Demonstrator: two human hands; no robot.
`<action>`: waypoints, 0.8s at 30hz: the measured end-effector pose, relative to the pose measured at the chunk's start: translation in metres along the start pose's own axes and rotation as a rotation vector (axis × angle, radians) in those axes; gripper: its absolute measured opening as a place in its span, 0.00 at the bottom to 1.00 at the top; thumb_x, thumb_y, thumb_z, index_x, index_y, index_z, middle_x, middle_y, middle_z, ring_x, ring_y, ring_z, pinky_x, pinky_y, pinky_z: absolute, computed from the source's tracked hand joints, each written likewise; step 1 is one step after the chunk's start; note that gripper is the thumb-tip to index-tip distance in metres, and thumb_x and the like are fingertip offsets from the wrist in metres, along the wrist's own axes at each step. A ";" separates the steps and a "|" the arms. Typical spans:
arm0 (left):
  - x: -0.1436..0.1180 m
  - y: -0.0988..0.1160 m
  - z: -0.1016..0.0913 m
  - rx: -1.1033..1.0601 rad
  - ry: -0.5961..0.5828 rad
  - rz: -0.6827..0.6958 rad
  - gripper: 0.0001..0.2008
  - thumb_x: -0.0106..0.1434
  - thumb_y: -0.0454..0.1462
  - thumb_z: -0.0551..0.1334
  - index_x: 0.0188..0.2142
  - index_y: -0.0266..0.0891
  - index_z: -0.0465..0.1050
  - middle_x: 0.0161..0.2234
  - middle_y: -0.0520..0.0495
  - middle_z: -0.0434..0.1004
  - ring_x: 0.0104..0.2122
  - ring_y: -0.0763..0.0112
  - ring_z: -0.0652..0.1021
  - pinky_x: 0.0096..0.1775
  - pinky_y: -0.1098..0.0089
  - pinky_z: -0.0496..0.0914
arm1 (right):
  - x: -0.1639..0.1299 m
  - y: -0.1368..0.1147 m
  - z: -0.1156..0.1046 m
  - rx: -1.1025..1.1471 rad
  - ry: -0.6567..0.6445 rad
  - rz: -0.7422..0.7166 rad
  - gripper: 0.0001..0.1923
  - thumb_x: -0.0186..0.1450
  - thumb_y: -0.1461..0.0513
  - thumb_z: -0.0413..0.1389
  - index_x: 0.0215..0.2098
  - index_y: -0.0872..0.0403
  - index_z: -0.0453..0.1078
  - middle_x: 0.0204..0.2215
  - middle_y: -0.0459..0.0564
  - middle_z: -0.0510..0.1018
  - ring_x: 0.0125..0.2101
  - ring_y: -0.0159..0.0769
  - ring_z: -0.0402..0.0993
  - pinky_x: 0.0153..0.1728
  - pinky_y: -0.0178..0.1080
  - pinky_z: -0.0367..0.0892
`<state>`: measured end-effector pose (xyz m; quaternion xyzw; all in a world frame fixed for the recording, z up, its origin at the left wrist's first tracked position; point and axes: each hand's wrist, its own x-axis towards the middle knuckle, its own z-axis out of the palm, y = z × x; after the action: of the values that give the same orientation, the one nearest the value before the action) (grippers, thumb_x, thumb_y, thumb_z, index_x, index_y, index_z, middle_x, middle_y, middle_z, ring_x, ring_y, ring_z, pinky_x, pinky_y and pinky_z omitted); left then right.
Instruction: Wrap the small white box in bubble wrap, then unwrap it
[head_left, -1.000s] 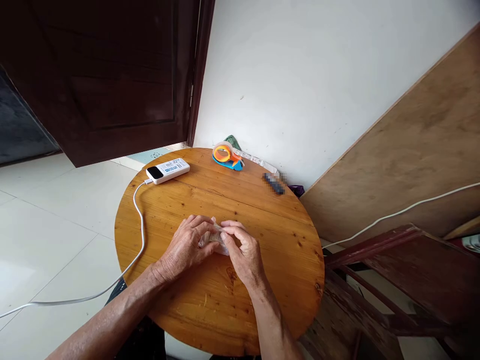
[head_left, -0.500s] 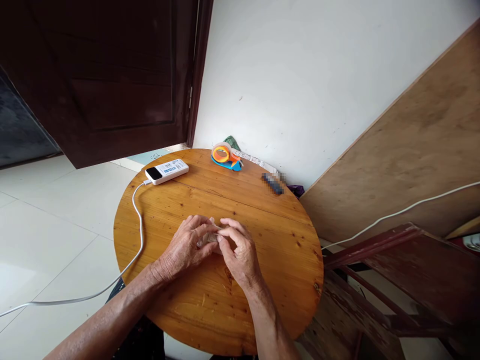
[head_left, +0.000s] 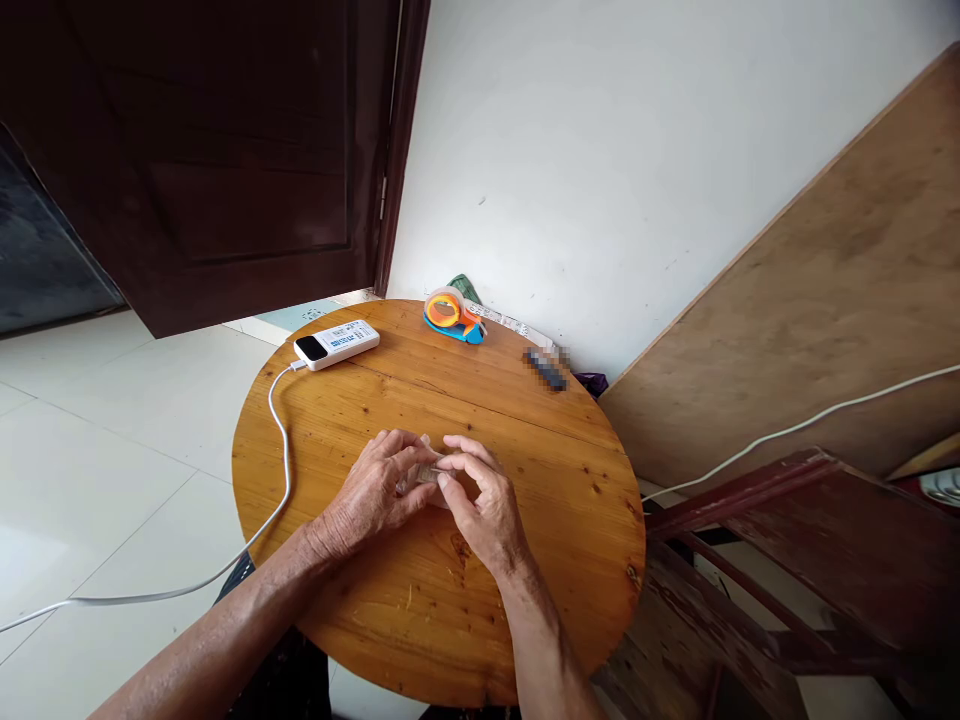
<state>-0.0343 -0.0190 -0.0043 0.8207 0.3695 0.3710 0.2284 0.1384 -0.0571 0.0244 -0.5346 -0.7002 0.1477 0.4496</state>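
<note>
Two hands meet near the middle of the round table, w/ a small clear wrapper pinched between them. Going left to right: white cable runs up the table's left edge & plugs into a white power bank at the far-left edge. Left hand lies palm down on the wood, fingers curled over the wrapper's left end, grasping it. Wrapper sits just nearer than table centre, mostly hidden by the fingers; can't tell what's in it. Right hand touches the left at the fingertips, thumb & forefinger nipped on the wrapper's right end, other fingers bent. Tape dispenser, orange & blue, stands at the far edge, well apart from the hands. Small dark bar, partly blurred, lies at the far-right edge. Leaning board & dark wooden frame stand off to the table's right.
</note>
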 end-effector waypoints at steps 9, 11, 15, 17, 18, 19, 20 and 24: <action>0.000 0.001 -0.002 0.024 -0.029 -0.015 0.14 0.63 0.37 0.63 0.49 0.42 0.75 0.48 0.42 0.74 0.47 0.58 0.74 0.50 0.56 0.70 | 0.003 0.011 -0.012 0.166 0.090 0.228 0.10 0.65 0.59 0.53 0.41 0.51 0.74 0.47 0.53 0.80 0.50 0.44 0.74 0.52 0.46 0.68; 0.000 0.001 -0.001 0.022 -0.023 -0.009 0.14 0.63 0.37 0.63 0.49 0.41 0.75 0.48 0.42 0.74 0.47 0.58 0.74 0.50 0.56 0.71 | 0.003 0.011 -0.011 0.174 0.056 0.277 0.12 0.66 0.57 0.52 0.44 0.51 0.74 0.46 0.52 0.81 0.47 0.42 0.76 0.49 0.43 0.70; -0.001 -0.001 0.002 0.034 0.007 0.020 0.14 0.62 0.37 0.63 0.48 0.42 0.75 0.48 0.43 0.73 0.47 0.59 0.74 0.50 0.57 0.71 | 0.004 0.005 -0.008 0.126 -0.061 0.231 0.12 0.68 0.57 0.50 0.40 0.51 0.75 0.37 0.48 0.82 0.38 0.38 0.78 0.41 0.38 0.71; -0.001 -0.002 0.003 0.045 0.017 0.028 0.14 0.62 0.36 0.63 0.48 0.43 0.75 0.48 0.43 0.73 0.47 0.58 0.74 0.50 0.57 0.71 | 0.004 0.002 -0.008 0.087 -0.081 0.179 0.11 0.68 0.59 0.50 0.38 0.51 0.74 0.35 0.47 0.82 0.37 0.38 0.77 0.41 0.37 0.70; -0.001 -0.002 0.003 0.048 0.016 0.028 0.15 0.61 0.36 0.63 0.48 0.43 0.75 0.48 0.43 0.73 0.47 0.58 0.74 0.49 0.57 0.71 | 0.004 0.001 -0.008 0.070 -0.078 0.161 0.10 0.68 0.60 0.50 0.38 0.51 0.74 0.35 0.47 0.82 0.37 0.38 0.77 0.41 0.37 0.70; -0.001 -0.001 0.003 0.046 0.014 0.025 0.15 0.61 0.36 0.63 0.48 0.43 0.75 0.48 0.43 0.73 0.47 0.58 0.74 0.49 0.57 0.71 | 0.003 0.001 -0.009 0.057 -0.072 0.149 0.10 0.68 0.60 0.50 0.38 0.50 0.74 0.35 0.47 0.82 0.37 0.38 0.77 0.41 0.38 0.70; 0.000 -0.001 0.002 0.042 0.009 0.019 0.15 0.61 0.36 0.64 0.48 0.43 0.75 0.47 0.43 0.74 0.47 0.59 0.75 0.49 0.57 0.72 | 0.003 0.001 -0.009 0.051 -0.059 0.140 0.10 0.68 0.61 0.50 0.39 0.50 0.74 0.35 0.47 0.82 0.38 0.39 0.77 0.42 0.38 0.70; 0.000 0.003 -0.001 0.034 0.005 -0.021 0.14 0.62 0.38 0.63 0.48 0.42 0.76 0.48 0.42 0.72 0.47 0.58 0.75 0.48 0.57 0.73 | 0.001 0.003 -0.014 0.059 -0.007 0.069 0.10 0.63 0.65 0.52 0.40 0.50 0.74 0.47 0.50 0.79 0.50 0.42 0.74 0.54 0.44 0.67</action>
<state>-0.0337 -0.0209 -0.0020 0.8197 0.3849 0.3642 0.2173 0.1515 -0.0592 0.0310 -0.5445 -0.6781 0.1856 0.4574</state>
